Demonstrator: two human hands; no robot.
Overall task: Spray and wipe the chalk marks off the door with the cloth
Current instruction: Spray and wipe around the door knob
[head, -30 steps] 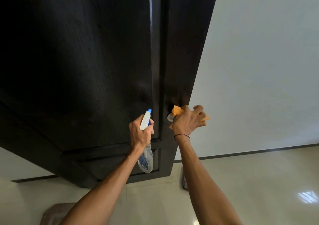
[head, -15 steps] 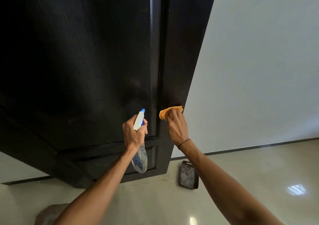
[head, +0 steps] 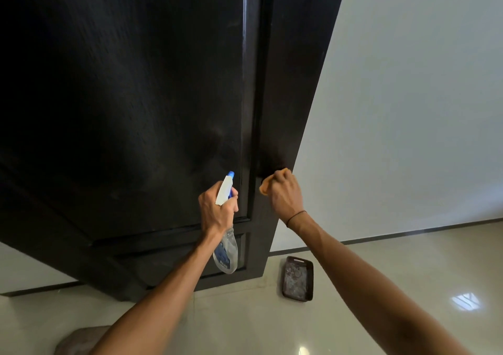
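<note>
A tall dark brown door (head: pixel 136 96) fills the left and centre of the view. Faint pale smudges show on its panel near the middle. My left hand (head: pixel 217 210) grips a clear spray bottle (head: pixel 226 251) with a white and blue head, its nozzle pointing up at the door panel. My right hand (head: pixel 285 194) holds an orange cloth (head: pixel 264 184) bunched under its fingers and presses it against the door's right stile, close to the edge. Most of the cloth is hidden by the hand.
A pale wall (head: pixel 408 96) stands right of the door. On the glossy tiled floor (head: pixel 381 286) lies a small dark tray (head: pixel 298 278) by the door's bottom corner. A grey-brown shape (head: pixel 79 341) sits at the lower left.
My right hand has moved with the cloth from the door's edge, where it hid a round knob, leftwards onto the stile. The view has shifted, so the floor tray now shows.
</note>
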